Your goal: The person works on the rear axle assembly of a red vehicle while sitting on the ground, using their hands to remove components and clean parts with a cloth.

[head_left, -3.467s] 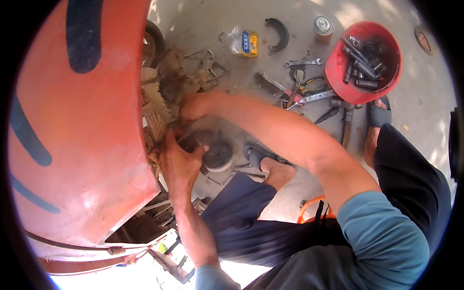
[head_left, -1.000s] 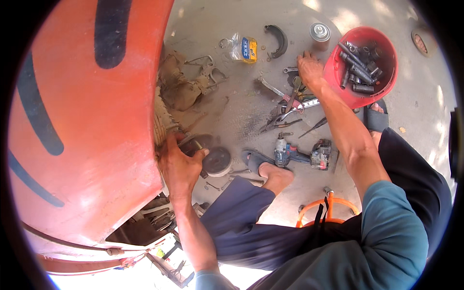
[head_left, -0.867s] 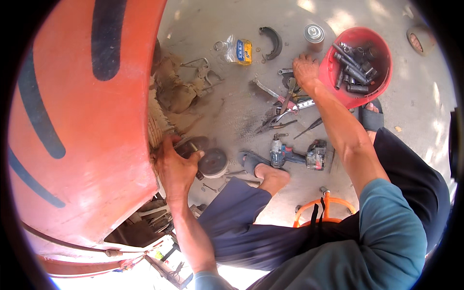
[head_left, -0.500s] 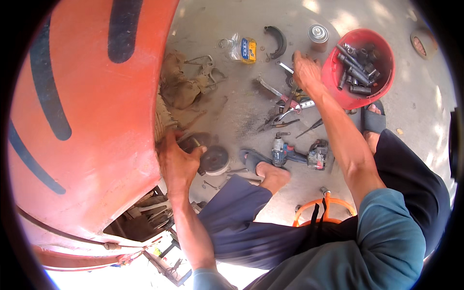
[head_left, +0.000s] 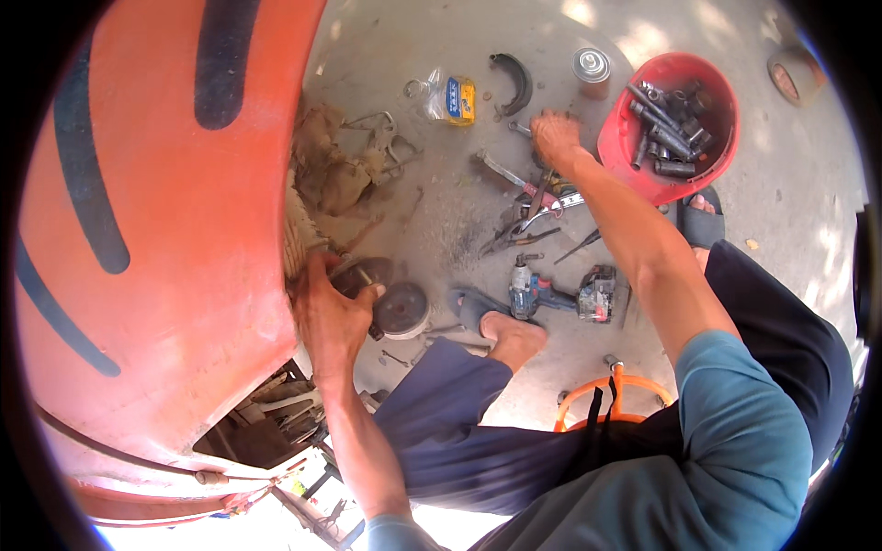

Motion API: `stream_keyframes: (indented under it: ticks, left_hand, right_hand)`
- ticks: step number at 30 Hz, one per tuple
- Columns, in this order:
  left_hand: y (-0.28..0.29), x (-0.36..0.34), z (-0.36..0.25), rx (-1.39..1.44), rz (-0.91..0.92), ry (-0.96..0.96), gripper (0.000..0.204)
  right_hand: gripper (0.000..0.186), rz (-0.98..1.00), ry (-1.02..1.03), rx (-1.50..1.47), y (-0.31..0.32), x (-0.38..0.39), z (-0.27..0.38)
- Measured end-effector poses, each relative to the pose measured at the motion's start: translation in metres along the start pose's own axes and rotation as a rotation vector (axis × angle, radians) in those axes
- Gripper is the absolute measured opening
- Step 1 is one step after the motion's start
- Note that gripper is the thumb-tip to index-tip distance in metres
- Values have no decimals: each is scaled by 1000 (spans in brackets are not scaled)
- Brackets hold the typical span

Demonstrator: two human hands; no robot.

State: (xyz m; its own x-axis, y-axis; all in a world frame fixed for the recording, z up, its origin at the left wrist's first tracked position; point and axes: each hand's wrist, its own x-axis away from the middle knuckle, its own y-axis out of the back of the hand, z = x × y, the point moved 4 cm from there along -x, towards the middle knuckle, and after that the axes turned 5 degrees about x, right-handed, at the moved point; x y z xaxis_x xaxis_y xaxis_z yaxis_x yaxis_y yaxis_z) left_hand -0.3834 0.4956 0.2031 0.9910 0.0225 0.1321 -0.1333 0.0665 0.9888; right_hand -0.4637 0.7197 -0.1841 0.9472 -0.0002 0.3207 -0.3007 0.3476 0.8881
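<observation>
Right hand [head_left: 556, 138] at the wrench [head_left: 520, 128], left hand [head_left: 333, 312] beside the drum [head_left: 402, 308].
Wrench located left of the red bucket [head_left: 617, 151]; visible end projects left of the right fingers, long axis slanting down rightward beneath them. Right hand nearer; left well apart. Right fingers bent over wrench; closure cannot be told. Left thumb spread wide, fingertips partly hidden; grip unconfirmed.

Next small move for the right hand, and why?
Probably firm up the right hand on the wrench and lift it clear: one end of the wrench shows beside the fingers, the hand hides the rest, so the hold can't be confirmed. The left hand is at the parts beside the red panel.
</observation>
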Motion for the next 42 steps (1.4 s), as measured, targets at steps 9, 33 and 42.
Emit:
stream_keyframes:
  ticks: [9, 33, 42]
  left_hand:
    - [-1, 2, 1, 95, 3, 37, 54]
    - [7, 7, -2, 106, 24, -6, 58]
    - [10, 6, -6, 84, 1, -72, 59]
  right_hand:
    - [17, -181, 46, -16, 20, -19, -7]
    - [41, 421, 238, -2091, 169, 117, 170]
    - [34, 484, -90, -2234, 132, 110, 210]
